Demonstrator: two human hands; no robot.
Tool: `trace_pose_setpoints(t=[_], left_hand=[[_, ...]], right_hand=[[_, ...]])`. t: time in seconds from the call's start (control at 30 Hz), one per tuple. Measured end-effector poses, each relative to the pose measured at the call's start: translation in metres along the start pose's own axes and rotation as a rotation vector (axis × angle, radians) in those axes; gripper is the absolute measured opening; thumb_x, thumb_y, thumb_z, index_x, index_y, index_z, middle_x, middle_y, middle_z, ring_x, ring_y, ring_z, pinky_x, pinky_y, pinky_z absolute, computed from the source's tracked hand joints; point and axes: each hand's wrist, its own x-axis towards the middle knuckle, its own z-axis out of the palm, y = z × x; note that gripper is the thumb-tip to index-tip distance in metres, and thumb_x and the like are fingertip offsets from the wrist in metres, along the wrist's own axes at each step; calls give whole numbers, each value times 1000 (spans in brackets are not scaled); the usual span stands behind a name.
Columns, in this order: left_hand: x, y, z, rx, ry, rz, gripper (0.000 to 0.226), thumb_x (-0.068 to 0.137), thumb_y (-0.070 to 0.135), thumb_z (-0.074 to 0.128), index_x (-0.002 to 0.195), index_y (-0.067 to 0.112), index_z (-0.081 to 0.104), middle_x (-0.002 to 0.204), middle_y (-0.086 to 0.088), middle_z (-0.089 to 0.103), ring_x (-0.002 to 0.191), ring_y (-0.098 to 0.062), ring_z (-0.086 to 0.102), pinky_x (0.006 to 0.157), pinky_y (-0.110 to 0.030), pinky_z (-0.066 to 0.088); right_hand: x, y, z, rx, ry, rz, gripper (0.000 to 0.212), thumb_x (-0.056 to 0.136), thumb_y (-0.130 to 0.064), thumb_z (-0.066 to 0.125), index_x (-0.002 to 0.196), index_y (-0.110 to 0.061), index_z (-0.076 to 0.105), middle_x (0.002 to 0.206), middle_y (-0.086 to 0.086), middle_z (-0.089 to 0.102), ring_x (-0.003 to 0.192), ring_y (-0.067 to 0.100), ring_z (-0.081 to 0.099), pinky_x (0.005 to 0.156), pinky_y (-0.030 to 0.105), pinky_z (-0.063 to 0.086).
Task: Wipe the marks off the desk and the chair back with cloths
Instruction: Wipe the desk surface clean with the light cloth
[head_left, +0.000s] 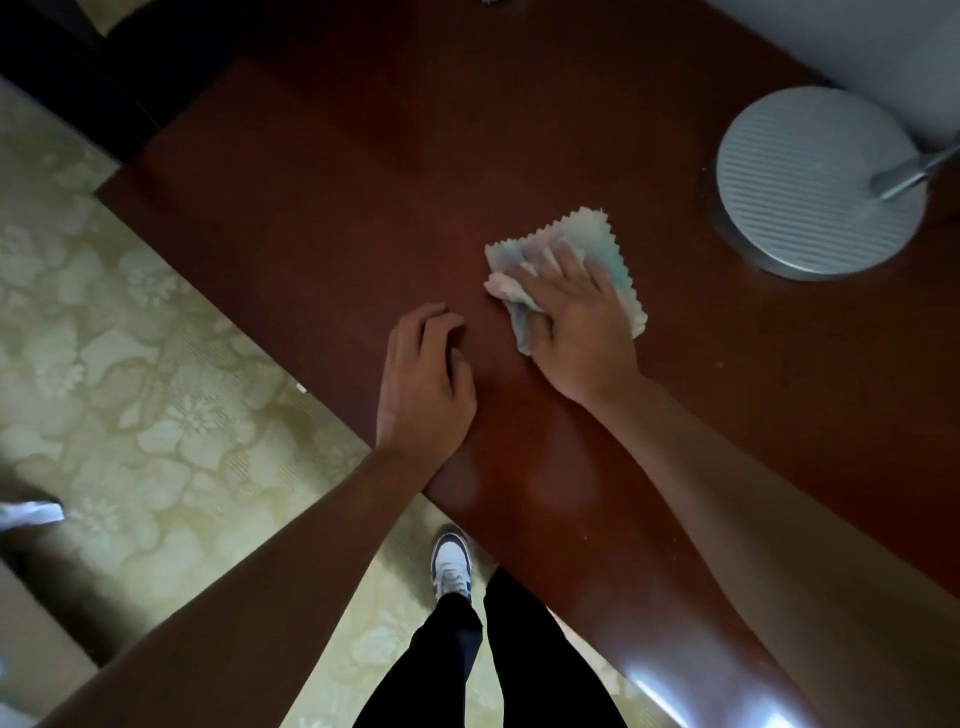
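Observation:
A dark reddish-brown wooden desk (363, 171) fills the middle and right of the view. On it lies a pale pastel cloth (597, 234) with zigzag edges. My right hand (571, 317) lies flat on the cloth, fingers spread, pressing it against the desk top. My left hand (423, 379) rests on the desk near its left edge, just left of the cloth, with fingers loosely bent and nothing in it. No chair back is recognisable in this view.
A round grey ribbed lamp base (815, 176) with a metal stem stands on the desk at the right. A patterned yellowish floor (130, 364) lies to the left. My legs and one white shoe (451, 564) stand at the desk's edge.

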Motion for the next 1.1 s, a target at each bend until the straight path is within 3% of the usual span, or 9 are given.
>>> trace_pose_setpoints(t=[0.1, 0.33, 0.57, 0.67, 0.77, 0.93, 1.1], left_hand=[[-8, 4, 0, 0, -35, 22, 35, 83, -2, 56, 118, 0, 59, 125, -17, 56, 116, -29, 51, 103, -36, 41], [-38, 15, 2, -19, -158, 126, 35, 86, 4, 55, 120, 2, 57, 125, -15, 56, 116, -31, 52, 102, -45, 42], [-64, 23, -2, -33, -232, 160, 41, 81, -5, 56, 121, 1, 59, 129, -16, 55, 122, -31, 50, 106, -37, 41], [-64, 19, -4, -16, -234, 196, 36, 83, -4, 56, 119, 1, 61, 126, -15, 56, 122, -30, 52, 104, -35, 44], [-63, 13, -7, 26, -246, 256, 33, 84, -2, 58, 117, 0, 62, 125, -16, 57, 123, -31, 52, 103, -35, 46], [-62, 11, -2, 53, -238, 279, 34, 83, 1, 55, 116, 1, 63, 126, -17, 57, 123, -33, 52, 105, -42, 45], [-55, 19, 12, 43, -248, 298, 40, 83, 10, 48, 120, 3, 61, 133, -16, 53, 131, -32, 47, 110, -44, 38]], right_hand=[[-25, -7, 5, -33, -12, -37, 50, 94, -22, 31, 138, -21, 54, 148, 1, 47, 145, 24, 31, 119, 45, 21], [-109, -15, 10, -22, 22, -41, 45, 94, -19, 40, 136, -19, 56, 148, 1, 47, 143, 24, 33, 116, 49, 26], [-202, -58, 25, -2, 2, 39, 48, 99, -23, 40, 147, -20, 41, 156, -3, 30, 149, 20, 18, 119, 49, 22], [-224, -73, 31, 7, -30, 9, 48, 99, -24, 37, 145, -21, 44, 157, -2, 31, 149, 20, 19, 119, 48, 23], [-214, -58, 22, -33, -70, -1, 52, 94, -22, 46, 146, -25, 43, 157, -3, 31, 149, 19, 18, 120, 46, 20], [-147, -18, -1, -109, 24, 337, 54, 95, -27, 29, 149, -22, 37, 158, 4, 29, 150, 23, 14, 122, 43, 10], [-114, -24, 4, -185, -45, 293, 61, 95, -37, 16, 150, -21, 34, 160, 4, 24, 150, 24, 10, 122, 43, 8]])
